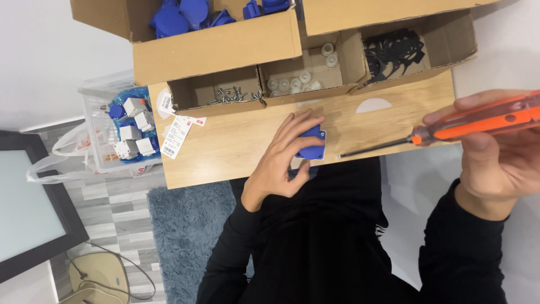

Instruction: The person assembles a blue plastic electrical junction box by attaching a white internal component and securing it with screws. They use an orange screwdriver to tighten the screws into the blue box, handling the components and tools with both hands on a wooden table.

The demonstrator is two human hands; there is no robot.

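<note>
Left hand (281,160) pressed down flat on a small blue plastic part (311,143), fingers spread over it, pinning it to the wooden bench (225,146) close to the near edge, about the middle. Right hand (495,157) wrapped tight round the orange handle of a screwdriver (450,128), held up off the bench past the right corner, thin dark tip pointing left at the blue part but not touching it yet. Along the far edge, three little cardboard boxes in a row: silver screws (233,95) in the left one, white round caps (301,79) in the middle one, black flat pieces (394,53) in the right one. More blue parts (185,14) in a bigger box behind. Clear basket (98,146) with white and blue pieces off the left edge. Looks like the screwing step, with the part held ready. Next move probably needs the tip brought down straight into a screw on the part; no screw to be seen from here, hidden under the fingers if there.
</note>
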